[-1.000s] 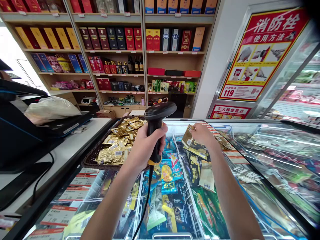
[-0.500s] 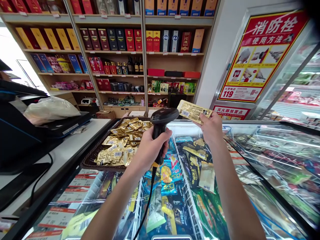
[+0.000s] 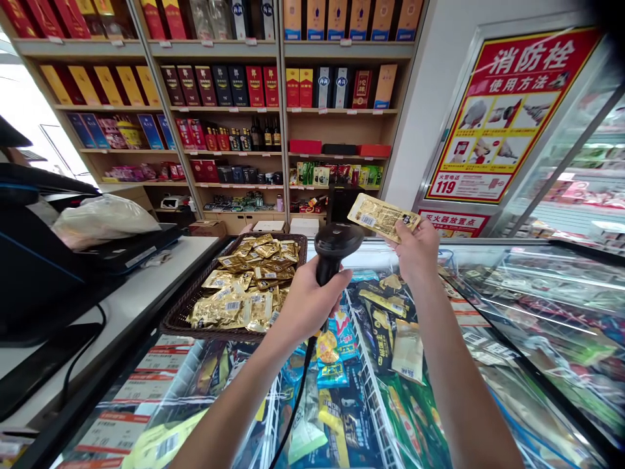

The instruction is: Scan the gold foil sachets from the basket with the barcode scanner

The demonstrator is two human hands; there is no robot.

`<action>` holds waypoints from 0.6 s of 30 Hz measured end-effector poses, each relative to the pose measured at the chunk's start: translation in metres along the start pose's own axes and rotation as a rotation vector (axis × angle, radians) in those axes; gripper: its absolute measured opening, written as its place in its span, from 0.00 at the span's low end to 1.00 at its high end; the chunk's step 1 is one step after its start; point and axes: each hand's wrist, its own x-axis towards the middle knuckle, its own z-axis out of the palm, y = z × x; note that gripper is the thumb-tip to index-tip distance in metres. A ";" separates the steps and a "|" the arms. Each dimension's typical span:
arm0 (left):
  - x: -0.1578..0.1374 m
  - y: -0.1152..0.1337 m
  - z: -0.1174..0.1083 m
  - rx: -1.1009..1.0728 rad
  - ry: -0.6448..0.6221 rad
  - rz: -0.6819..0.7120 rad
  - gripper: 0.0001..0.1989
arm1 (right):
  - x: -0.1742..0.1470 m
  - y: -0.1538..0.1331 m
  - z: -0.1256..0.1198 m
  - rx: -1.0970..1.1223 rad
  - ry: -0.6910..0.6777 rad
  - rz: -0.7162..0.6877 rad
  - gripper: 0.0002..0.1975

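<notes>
Left hand (image 3: 310, 294) is closing firmly around the handle of a black plastic barcode scanner (image 3: 338, 241). Right hand (image 3: 418, 251), apart from it, is pinching one end of a flat, rectangular gold packet (image 3: 378, 215); packet is hanging above the glass-sided freezer (image 3: 527, 365), just beyond the scanner head.

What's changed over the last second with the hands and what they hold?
The right hand has lifted the gold packet up from low over the freezer and tilted it flatter. The left hand has brought the scanner to the right, nearer the packet. No grip was visibly let go. The basket of packets and the plastic bag stayed put.
</notes>
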 end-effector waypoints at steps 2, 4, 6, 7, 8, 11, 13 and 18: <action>0.000 0.000 0.000 0.029 -0.002 -0.009 0.11 | -0.001 -0.001 0.000 -0.021 0.007 0.005 0.16; 0.000 0.000 0.001 0.038 -0.001 -0.012 0.11 | -0.001 -0.002 0.000 -0.020 0.002 0.007 0.17; 0.001 -0.002 0.000 0.032 -0.002 -0.011 0.11 | -0.002 -0.002 0.002 -0.006 -0.010 0.000 0.17; 0.001 -0.002 0.000 0.028 -0.002 -0.010 0.11 | -0.002 -0.002 0.002 -0.003 -0.015 -0.005 0.17; 0.002 -0.003 0.000 0.024 -0.002 -0.007 0.11 | -0.001 -0.002 0.002 -0.008 -0.019 -0.010 0.17; 0.002 -0.005 -0.001 0.012 -0.004 0.005 0.11 | 0.002 -0.003 -0.002 -0.091 -0.010 -0.044 0.16; 0.002 -0.004 -0.002 0.004 -0.005 0.014 0.11 | 0.004 -0.009 -0.010 -0.277 0.035 -0.086 0.15; 0.000 0.004 -0.009 -0.021 0.032 0.041 0.11 | 0.015 -0.027 -0.051 -1.001 0.052 -0.140 0.19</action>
